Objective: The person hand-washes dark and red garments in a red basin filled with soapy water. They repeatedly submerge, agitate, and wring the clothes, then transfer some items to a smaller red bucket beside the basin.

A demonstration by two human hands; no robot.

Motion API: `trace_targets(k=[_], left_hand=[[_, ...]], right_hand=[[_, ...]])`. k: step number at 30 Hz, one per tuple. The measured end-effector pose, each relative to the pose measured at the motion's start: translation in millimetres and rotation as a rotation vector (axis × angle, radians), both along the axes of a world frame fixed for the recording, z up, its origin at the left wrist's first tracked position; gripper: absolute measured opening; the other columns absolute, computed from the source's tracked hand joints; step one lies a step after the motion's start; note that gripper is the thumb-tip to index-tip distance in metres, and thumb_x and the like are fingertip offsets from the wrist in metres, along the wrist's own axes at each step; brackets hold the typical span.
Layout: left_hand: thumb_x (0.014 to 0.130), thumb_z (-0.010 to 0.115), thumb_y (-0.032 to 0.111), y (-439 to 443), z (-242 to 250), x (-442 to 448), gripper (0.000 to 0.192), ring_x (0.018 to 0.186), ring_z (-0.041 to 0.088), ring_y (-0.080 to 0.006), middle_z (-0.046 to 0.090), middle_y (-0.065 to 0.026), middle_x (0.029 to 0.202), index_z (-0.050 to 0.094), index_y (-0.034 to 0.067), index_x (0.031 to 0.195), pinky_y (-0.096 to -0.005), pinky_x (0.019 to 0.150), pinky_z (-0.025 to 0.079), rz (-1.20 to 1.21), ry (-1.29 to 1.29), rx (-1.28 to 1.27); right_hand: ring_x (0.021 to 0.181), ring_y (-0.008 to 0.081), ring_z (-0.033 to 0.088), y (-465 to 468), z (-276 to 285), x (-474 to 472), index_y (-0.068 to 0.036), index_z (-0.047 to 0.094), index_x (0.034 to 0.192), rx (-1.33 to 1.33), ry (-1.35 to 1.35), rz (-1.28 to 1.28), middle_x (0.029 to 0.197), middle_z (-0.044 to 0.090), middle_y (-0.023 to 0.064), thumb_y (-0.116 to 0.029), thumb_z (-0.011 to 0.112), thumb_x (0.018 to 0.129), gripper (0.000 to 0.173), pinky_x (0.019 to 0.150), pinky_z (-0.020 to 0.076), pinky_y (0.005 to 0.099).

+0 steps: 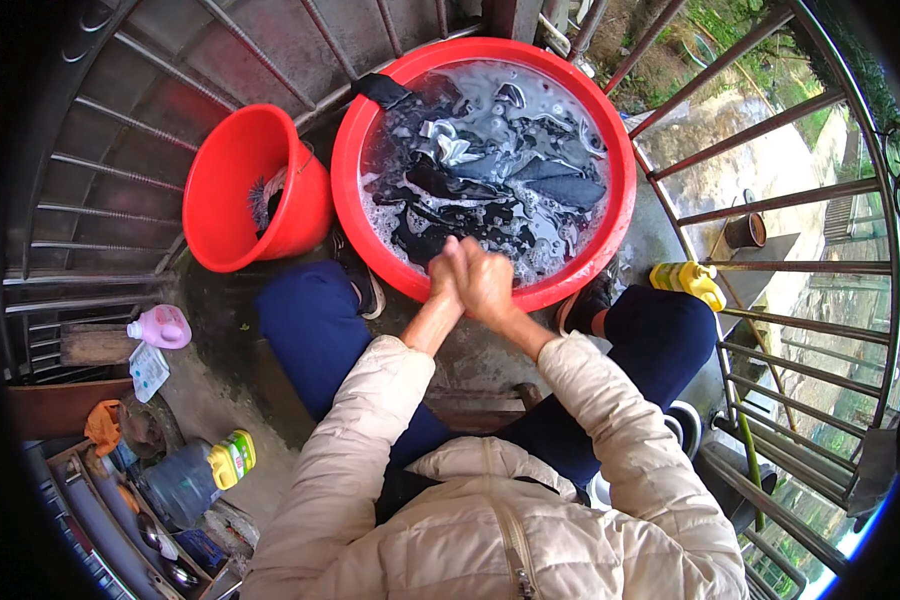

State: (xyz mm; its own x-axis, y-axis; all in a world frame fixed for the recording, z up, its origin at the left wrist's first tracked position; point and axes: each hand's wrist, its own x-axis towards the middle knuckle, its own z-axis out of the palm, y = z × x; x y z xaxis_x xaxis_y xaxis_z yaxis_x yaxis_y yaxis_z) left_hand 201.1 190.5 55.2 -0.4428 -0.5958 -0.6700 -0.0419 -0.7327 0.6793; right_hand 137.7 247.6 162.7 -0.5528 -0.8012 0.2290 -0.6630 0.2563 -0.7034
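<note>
My left hand [442,276] and my right hand [487,279] are pressed together above the near rim of a large red plastic basin [621,180]. Both look wet. Whether anything is between the palms is hidden. Dark clothes [461,229] soak in the basin's foamy water, partly under the surface. A grey-blue piece of cloth [562,184] shows at the right, and a whitish cloth [450,146] near the middle. One black cloth end [381,90] hangs over the far left rim.
A red bucket [225,202] with some cloth inside stands left of the basin. Metal railings [780,195] enclose both sides. A yellow jug [686,283] is by my right knee, a pink detergent bottle [161,327] at left. Nearer left are a yellow-green bottle [232,459] and a clear water jug [180,484].
</note>
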Motion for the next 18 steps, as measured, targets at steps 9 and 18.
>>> trace_targets(k=[9,18], left_hand=[[0.092,0.052,0.043,27.5,67.2,-16.8,0.049,0.084,0.061,-0.0165,0.064,-0.0112,0.097,0.063,-0.005,0.097,-0.0341,0.068,0.050,0.044,-0.184,0.069],[0.090,0.055,0.047,32.7,17.9,-15.3,0.054,0.097,0.059,-0.0203,0.062,-0.0117,0.105,0.060,-0.005,0.105,-0.0362,0.082,0.049,-0.053,-0.145,0.052]], right_hand=[[0.052,0.0408,0.059,3.7,-15.9,-23.7,-0.007,0.056,0.073,0.163,0.056,-0.124,0.055,0.058,0.0199,-0.038,0.051,0.093,0.038,0.048,0.0465,0.0501],[0.064,0.0430,0.061,7.9,-47.0,-51.1,-0.005,0.062,0.078,0.356,-0.026,-0.150,0.067,0.061,0.0242,-0.041,0.052,0.092,0.040,0.057,0.0467,0.0512]])
